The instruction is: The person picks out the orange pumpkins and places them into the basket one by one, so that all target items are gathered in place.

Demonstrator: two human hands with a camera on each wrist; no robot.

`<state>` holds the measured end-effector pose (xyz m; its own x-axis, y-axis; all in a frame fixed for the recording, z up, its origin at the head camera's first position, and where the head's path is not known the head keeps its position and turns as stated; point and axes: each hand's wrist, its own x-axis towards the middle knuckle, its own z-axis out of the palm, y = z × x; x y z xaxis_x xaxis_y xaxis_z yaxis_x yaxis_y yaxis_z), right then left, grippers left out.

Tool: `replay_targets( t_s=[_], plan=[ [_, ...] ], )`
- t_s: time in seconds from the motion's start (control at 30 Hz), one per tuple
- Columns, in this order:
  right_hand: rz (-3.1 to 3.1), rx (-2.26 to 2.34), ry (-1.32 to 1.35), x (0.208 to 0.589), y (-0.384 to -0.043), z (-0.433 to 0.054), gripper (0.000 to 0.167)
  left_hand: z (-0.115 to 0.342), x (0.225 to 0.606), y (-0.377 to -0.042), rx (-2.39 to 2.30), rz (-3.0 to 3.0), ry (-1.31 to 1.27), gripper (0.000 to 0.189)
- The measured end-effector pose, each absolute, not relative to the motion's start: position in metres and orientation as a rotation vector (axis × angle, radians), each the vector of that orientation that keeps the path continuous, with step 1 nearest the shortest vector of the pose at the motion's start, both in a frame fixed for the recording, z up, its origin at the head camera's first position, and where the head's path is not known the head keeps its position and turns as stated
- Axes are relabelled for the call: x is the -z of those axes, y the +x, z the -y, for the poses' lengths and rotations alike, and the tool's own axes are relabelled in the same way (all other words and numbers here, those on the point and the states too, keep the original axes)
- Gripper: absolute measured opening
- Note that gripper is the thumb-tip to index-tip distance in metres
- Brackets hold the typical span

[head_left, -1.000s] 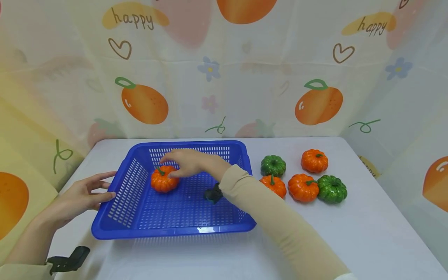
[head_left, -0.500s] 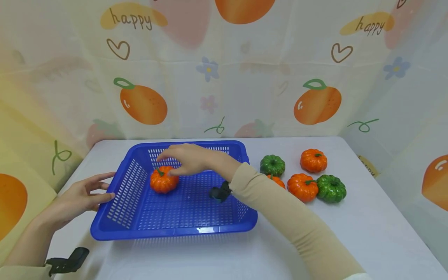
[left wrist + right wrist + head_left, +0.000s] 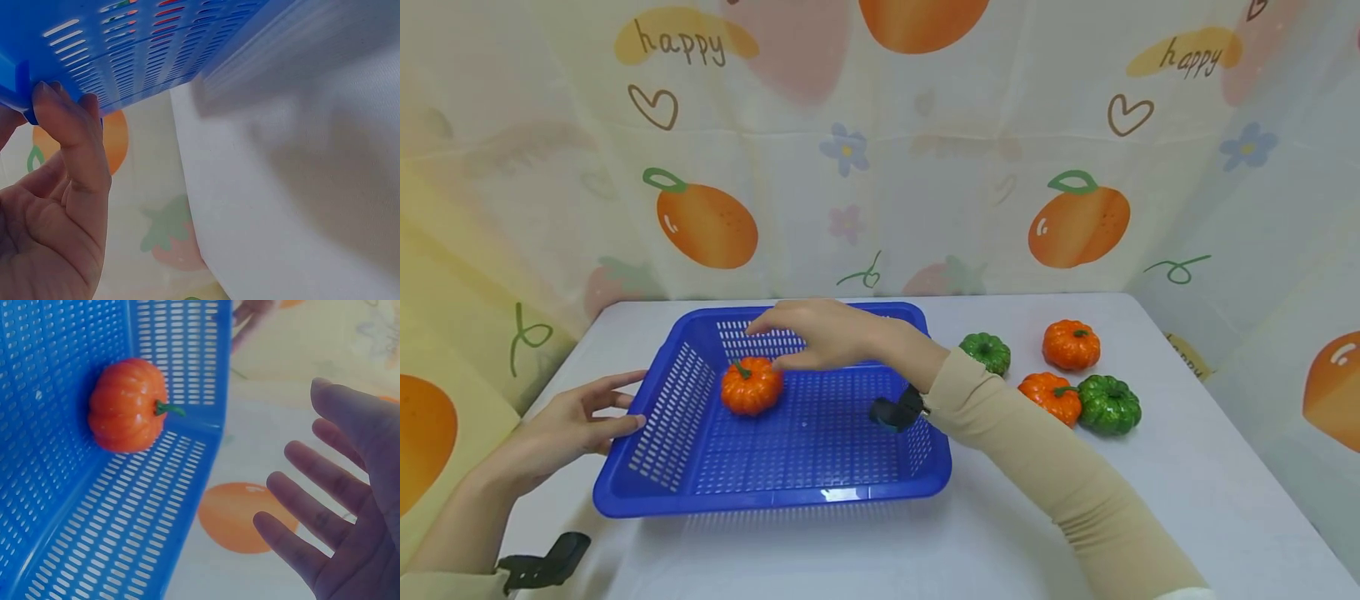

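A blue plastic basket with slotted walls stands on the table. Inside, toward its left end, rests a small orange pumpkin with a green stem. My left hand holds the basket's left rim; in the left wrist view the thumb bends up against the rim's edge. Over the back part of the basket hangs my right hand, fingers spread and nothing in them. Its thumb overlaps the orange pumpkin's upper right side in the head view, while the right wrist view shows a gap between hand and pumpkin.
Right of the basket sit two orange pumpkins, one farther back and one nearer. A green pumpkin stands beside the nearer one. Another green pumpkin is partly covered by my right sleeve. A printed curtain closes off the back.
My right hand has risen and drawn right, away from the pumpkin in the basket. My sleeve now hides an orange pumpkin seen before. The left hand stays at the rim.
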<state>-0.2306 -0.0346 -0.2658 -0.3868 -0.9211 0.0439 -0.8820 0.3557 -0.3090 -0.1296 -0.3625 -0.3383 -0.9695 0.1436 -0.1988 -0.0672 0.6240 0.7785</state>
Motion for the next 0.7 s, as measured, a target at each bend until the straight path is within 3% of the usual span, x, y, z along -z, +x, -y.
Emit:
replay_targets(
  t_s=[0.7],
  plan=[
    [-2.569,0.630,-1.653,0.263,-0.227,-0.018,0.049,0.363,0.340,-0.131,-1.259,-2.608,0.071,0.072]
  ],
)
